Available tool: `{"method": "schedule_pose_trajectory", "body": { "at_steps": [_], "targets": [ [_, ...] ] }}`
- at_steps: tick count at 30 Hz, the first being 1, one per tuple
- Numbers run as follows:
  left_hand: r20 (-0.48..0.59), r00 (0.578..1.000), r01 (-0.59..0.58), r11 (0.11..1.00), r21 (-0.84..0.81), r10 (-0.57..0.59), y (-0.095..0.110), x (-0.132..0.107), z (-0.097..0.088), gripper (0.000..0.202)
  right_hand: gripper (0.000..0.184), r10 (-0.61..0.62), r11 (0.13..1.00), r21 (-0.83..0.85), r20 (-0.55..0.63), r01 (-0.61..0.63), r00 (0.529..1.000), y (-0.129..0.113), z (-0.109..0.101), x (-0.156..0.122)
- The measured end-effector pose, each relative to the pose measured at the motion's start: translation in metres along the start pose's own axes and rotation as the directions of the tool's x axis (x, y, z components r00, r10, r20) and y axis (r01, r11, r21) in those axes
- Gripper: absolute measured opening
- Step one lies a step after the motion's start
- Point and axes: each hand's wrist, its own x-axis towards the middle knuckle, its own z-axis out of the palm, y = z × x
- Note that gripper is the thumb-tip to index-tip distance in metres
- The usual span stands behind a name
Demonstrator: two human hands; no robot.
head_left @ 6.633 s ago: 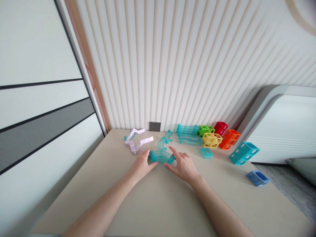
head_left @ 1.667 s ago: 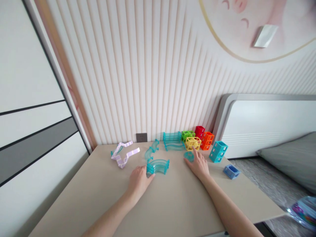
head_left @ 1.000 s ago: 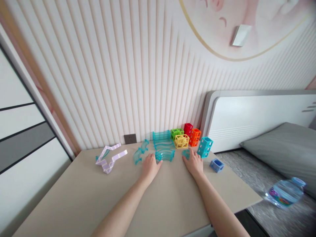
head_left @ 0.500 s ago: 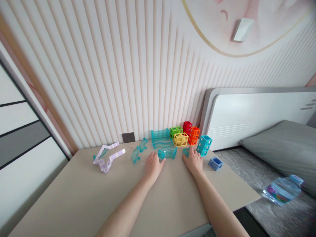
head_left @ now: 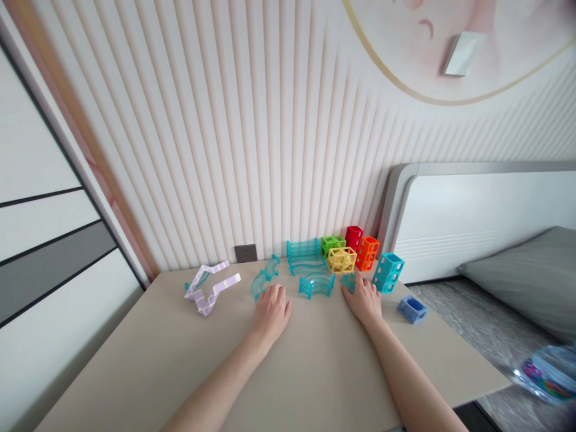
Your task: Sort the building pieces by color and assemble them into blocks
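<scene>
My left hand [head_left: 272, 309] rests palm down on the table, thumb apart from the fingers and nothing in it. Just beyond its fingertips lie curved, see-through teal track pieces [head_left: 261, 282]. To its right, apart from the hand, is a curved teal track section [head_left: 317, 285]. My right hand [head_left: 365, 299] has thumb and index finger around a small teal track piece [head_left: 347, 280], partly hidden by the hand. Close to those fingers stands a teal block tower [head_left: 388, 272]. A blue hollow block [head_left: 412, 309] lies to the right of that hand.
Yellow [head_left: 342, 260], green [head_left: 332, 245], red [head_left: 354, 237] and orange [head_left: 368, 253] open blocks stand near the wall, beside a straight teal track [head_left: 304, 248]. A lilac folded strip [head_left: 207, 294] lies left. A water bottle [head_left: 549, 373] lies on the bed beyond the table edge.
My left hand has drawn back to the left, away from the curved teal track section, which stays on the table. My right hand stays by the small teal piece. The view has shifted left.
</scene>
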Motion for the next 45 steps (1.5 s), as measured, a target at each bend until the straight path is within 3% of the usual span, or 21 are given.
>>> {"method": "schedule_pose_trajectory", "body": {
  "at_steps": [4, 7, 9, 12, 14, 17, 19, 22, 24, 27, 31, 37, 41, 45],
  "targets": [
    [-0.074, 0.997, 0.001, 0.999, 0.043, 0.002, -0.045, -0.023, -0.003, 0.046, 0.068, -0.023, 0.999, 0.032, -0.024, 0.024, 0.999, -0.004, -0.004, -0.002],
    [-0.073, 0.996, 0.051, 0.999, 0.014, -0.050, -0.064, -0.033, 0.001, 0.049, 0.060, -0.064, 0.989, 0.119, -0.166, 0.084, 0.984, -0.012, -0.016, -0.009],
    [-0.039, 0.997, 0.062, 0.998, 0.001, -0.062, -0.068, -0.036, 0.001, 0.045, 0.048, -0.107, 0.964, 0.201, -0.295, 0.172, 0.949, -0.022, -0.025, -0.020],
    [-0.004, 0.998, 0.060, 0.998, -0.008, -0.060, -0.068, -0.041, -0.004, 0.036, 0.035, -0.333, 0.850, 0.263, -0.402, 0.456, 0.853, -0.045, -0.033, -0.047],
    [-0.002, 0.999, 0.042, 0.999, -0.018, -0.042, -0.068, -0.046, -0.011, 0.030, 0.031, -0.545, 0.711, 0.273, -0.368, 0.647, 0.754, -0.067, -0.032, -0.068],
    [0.003, 1.000, -0.003, 0.999, -0.052, 0.003, -0.067, -0.054, -0.019, 0.021, 0.035, -0.721, 0.562, 0.295, -0.284, 0.773, 0.633, -0.106, -0.020, -0.092],
    [0.004, 1.000, -0.007, 0.996, -0.089, 0.007, -0.066, -0.058, -0.021, 0.021, 0.040, -0.719, 0.586, 0.300, -0.235, 0.753, 0.654, -0.132, -0.009, -0.094],
    [-0.004, 1.000, 0.008, 0.991, -0.132, -0.009, -0.066, -0.058, -0.019, 0.035, 0.046, -0.664, 0.676, 0.283, -0.165, 0.680, 0.729, -0.166, 0.009, -0.079],
    [0.003, 1.000, 0.015, 0.989, -0.150, -0.014, -0.067, -0.056, -0.016, 0.046, 0.050, -0.626, 0.724, 0.271, -0.127, 0.634, 0.770, -0.183, 0.021, -0.065],
    [0.041, 0.999, 0.005, 0.984, -0.179, 0.002, -0.068, -0.054, -0.014, 0.050, 0.053, -0.607, 0.757, 0.259, -0.063, 0.600, 0.793, -0.196, 0.035, -0.050],
    [0.067, 0.997, -0.026, 0.980, -0.199, 0.040, -0.068, -0.054, -0.015, 0.048, 0.055, -0.627, 0.752, 0.268, 0.007, 0.602, 0.779, -0.196, 0.043, -0.046],
    [0.060, 0.998, 0.003, 0.979, -0.204, 0.009, -0.067, -0.055, -0.018, 0.047, 0.047, -0.641, 0.728, 0.304, -0.015, 0.614, 0.767, -0.186, 0.041, -0.053],
    [0.054, 0.999, 0.007, 0.980, -0.199, 0.004, -0.069, -0.056, -0.018, 0.041, 0.034, -0.683, 0.678, 0.352, -0.022, 0.645, 0.730, -0.182, 0.037, -0.057],
    [0.062, 0.998, 0.007, 0.979, -0.206, 0.006, -0.071, -0.058, -0.021, 0.030, 0.028, -0.667, 0.682, 0.392, -0.014, 0.618, 0.745, -0.179, 0.035, -0.057]
  ]
}}
